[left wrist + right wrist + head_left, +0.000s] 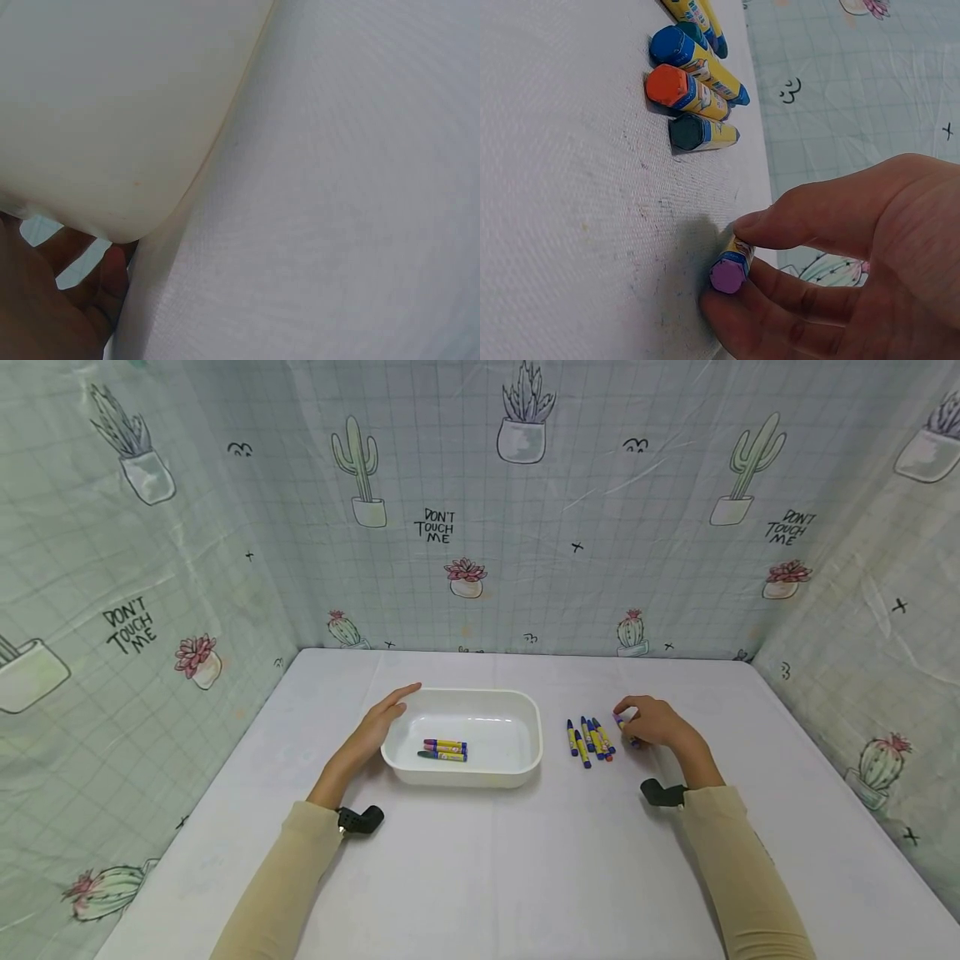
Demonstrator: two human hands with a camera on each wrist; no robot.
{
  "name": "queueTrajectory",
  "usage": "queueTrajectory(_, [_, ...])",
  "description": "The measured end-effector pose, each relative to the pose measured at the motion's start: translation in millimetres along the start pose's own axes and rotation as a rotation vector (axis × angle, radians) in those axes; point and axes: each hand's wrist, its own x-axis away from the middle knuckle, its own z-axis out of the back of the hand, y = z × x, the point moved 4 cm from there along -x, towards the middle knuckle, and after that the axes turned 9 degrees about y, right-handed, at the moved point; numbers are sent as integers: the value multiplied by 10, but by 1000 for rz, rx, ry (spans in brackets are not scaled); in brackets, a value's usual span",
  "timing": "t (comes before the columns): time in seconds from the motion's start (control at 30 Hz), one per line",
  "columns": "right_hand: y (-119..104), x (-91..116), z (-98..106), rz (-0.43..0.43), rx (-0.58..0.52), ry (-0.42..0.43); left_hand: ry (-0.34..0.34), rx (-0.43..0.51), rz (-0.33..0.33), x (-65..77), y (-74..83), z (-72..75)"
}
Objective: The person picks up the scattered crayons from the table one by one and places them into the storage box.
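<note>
Right hand [657, 724] pinches a crayon [733, 268], just beside a loose pile [588, 737]
The crayon — flat purple end, blue-banded yellow wrapper, print unreadable — is right of the tray [457, 777], whose rim the left hand [372, 728] grips; cloth [450, 468] beyond reads "DON'T TOUCH ME".

The head camera faces forward and down across the worktop [480, 868]. The left wrist camera looks closely at the tray [90, 135], the right, turned sideways, at crayons [709, 71]; the head view shares both.
</note>
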Motion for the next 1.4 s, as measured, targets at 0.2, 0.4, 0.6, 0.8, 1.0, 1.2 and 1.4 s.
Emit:
queueTrajectory(0.2, [-21, 6, 10, -3, 0, 6, -4, 0, -9, -1, -8, 8])
queueTrajectory(0.4, [-22, 6, 5, -5, -5, 7, -2, -4, 1, 4, 10, 8])
queueTrajectory(0.6, [-48, 17, -11, 16, -9, -2, -4, 8, 7, 6, 3, 8])
queueTrajectory(0.8, [-79, 31, -6, 26, -12, -6, -2, 8, 26, 8, 7, 1])
queueTrajectory(1.0, [-83, 36, -4, 22, -11, -11, 0, 8, 30, 15, -1, 4])
queueTrajectory(1.2, [-82, 45, 8, 9, -19, -8, 2, 1, 28, 18, 1, 6])
queueTrajectory(1.4, [-115, 66, 52, 14, -26, -1, 4, -2, 23, 19, 11, 2])
